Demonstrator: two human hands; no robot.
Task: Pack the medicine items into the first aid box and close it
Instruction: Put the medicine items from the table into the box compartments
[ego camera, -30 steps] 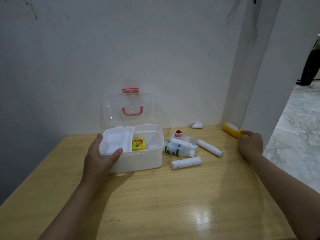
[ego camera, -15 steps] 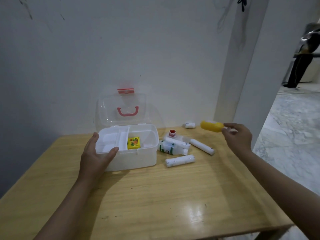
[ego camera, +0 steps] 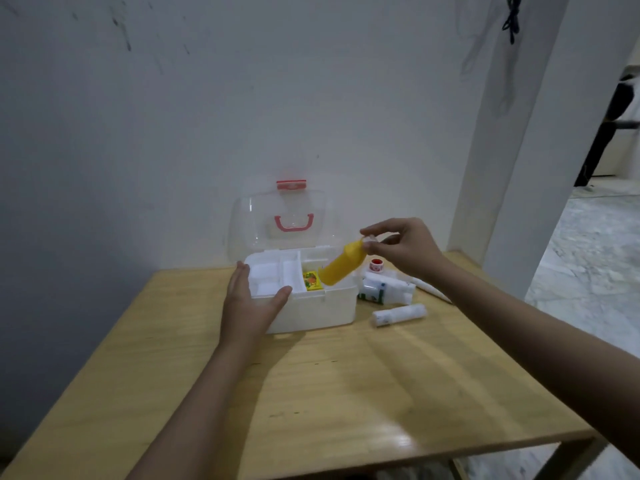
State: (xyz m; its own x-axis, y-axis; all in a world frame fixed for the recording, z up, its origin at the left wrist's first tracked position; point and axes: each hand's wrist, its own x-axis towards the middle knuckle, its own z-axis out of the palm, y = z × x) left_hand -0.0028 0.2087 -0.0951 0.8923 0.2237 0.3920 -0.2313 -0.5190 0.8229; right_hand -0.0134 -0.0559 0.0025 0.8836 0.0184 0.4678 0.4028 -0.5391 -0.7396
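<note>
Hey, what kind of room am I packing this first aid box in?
Probably a plain room in a home, though that's a guess: a bare wooden table pushed against a scuffed white wall, and a marble-patterned floor beyond a doorway on the right.

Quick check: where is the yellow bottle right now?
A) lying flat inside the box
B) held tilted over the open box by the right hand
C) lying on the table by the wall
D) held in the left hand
B: the right hand pinches the yellow bottle by its top, tilted over the open box, while the left hand steadies the box's left side.
</note>
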